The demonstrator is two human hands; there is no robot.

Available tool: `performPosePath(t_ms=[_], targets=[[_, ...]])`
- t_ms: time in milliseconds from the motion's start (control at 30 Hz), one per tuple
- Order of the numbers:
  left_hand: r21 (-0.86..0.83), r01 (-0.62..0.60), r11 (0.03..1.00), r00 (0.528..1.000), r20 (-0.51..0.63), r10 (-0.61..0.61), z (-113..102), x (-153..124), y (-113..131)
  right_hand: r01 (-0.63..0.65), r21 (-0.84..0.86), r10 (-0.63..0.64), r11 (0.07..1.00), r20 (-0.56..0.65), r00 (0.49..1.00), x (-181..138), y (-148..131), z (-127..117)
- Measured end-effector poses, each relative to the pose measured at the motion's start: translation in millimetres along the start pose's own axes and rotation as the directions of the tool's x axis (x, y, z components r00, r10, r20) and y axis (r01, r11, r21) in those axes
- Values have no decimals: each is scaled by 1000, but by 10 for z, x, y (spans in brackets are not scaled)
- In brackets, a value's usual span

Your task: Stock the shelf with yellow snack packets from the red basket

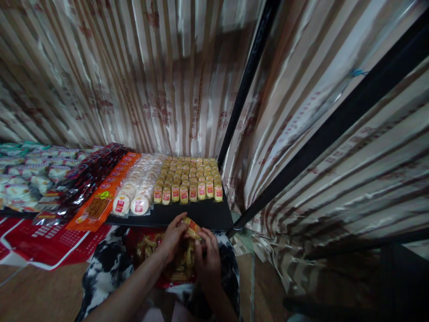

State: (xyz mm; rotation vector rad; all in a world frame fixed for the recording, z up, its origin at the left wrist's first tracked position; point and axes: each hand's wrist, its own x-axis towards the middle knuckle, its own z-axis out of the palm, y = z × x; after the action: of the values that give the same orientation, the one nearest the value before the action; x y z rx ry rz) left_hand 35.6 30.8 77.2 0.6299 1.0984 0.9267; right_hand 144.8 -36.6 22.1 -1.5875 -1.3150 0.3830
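Both the left hand point(173, 236) and right hand point(207, 257) are pinching one yellow snack packet point(191, 228) just below the black tray point(201, 214); a loose grip is risking a drop.

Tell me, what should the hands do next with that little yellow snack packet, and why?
Probably lift the snack packet forward and set it in the front row of yellow packets on the black shelf. Both the left hand and right hand hold it just below the shelf edge, above a red bag of similar packets, and bare shelf shows in front of that row.
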Motion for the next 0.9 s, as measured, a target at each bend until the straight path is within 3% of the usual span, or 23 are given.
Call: performPosePath(t_ms=[133,267,333,400,533,700,900], targets=[[28,16,999,1000,7,-16,14,76,28,-206,216,213,954,-5,977,91,47,6],[78,7,997,997,80,-14,10,153,41,-448,504,451,738,125,884,160,85,36],[99,8,995,994,109,-18,10,165,32,-488,574,504,657,146,851,175,90,30],[114,12,993,991,132,-27,12,161,7,-490,599,521,634,138,842,198,96,2],[181,-1,983,980,194,-35,17,156,-84,-466,564,516,682,81,853,335,143,-84],[276,-71,959,976,220,9,111,241,-175,-333,512,377,792,20,926,638,206,-126],[209,-210,955,975,113,190,393,462,-236,-307,423,350,853,-27,936,767,334,-29]])
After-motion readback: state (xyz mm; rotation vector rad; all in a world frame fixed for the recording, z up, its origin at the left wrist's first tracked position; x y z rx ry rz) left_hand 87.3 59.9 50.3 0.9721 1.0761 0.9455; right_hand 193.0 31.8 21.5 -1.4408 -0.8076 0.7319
